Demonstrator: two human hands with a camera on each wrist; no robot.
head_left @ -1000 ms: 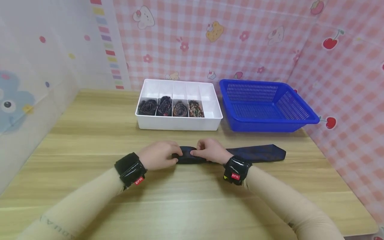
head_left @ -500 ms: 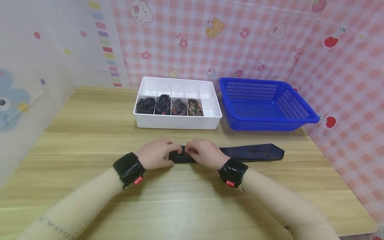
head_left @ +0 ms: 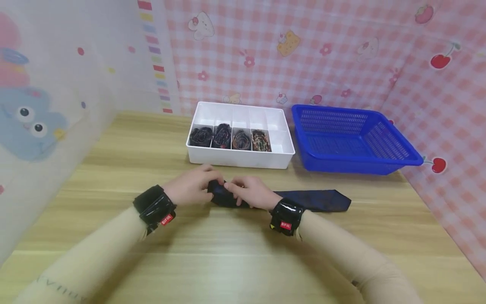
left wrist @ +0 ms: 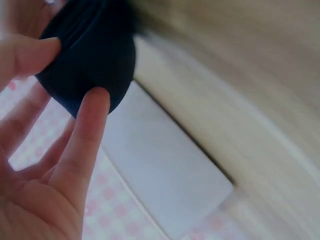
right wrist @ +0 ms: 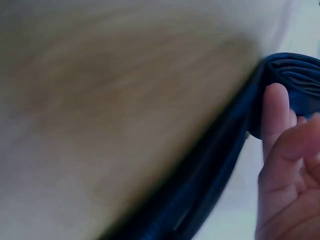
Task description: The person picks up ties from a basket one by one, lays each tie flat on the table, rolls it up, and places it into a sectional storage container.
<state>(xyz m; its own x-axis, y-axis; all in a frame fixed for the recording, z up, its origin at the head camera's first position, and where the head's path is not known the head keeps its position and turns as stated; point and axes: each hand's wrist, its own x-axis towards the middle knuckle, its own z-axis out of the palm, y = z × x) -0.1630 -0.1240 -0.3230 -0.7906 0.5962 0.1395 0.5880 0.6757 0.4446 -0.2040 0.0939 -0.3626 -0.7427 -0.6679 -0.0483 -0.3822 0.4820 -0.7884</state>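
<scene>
A dark navy necktie (head_left: 311, 200) lies across the table, its pointed wide end flat toward the right and its other end wound into a roll (left wrist: 95, 60). My left hand (head_left: 191, 185) grips the roll's left side, thumb on one face and fingers on the other in the left wrist view. From the right, my right hand (head_left: 253, 192) holds the roll with bent thumb and fingers. Layered folds show at the roll's edge in the right wrist view, where one fingertip (right wrist: 276, 95) presses against it. The flat strip runs on beneath the right hand, which partly hides it.
Behind the hands stands a white divided box (head_left: 239, 158), with several rolled dark patterned neckties (head_left: 201, 137) in its front compartments. A blue plastic basket (head_left: 360, 162) sits right of it. Patterned cloth walls (head_left: 265, 71) bound the table (head_left: 228, 261) at the back and sides.
Both hands have moved left relative to the box, and the necktie's pointed end has slid left with them. The roll is now tilted up more. The head view has swung slightly left.
</scene>
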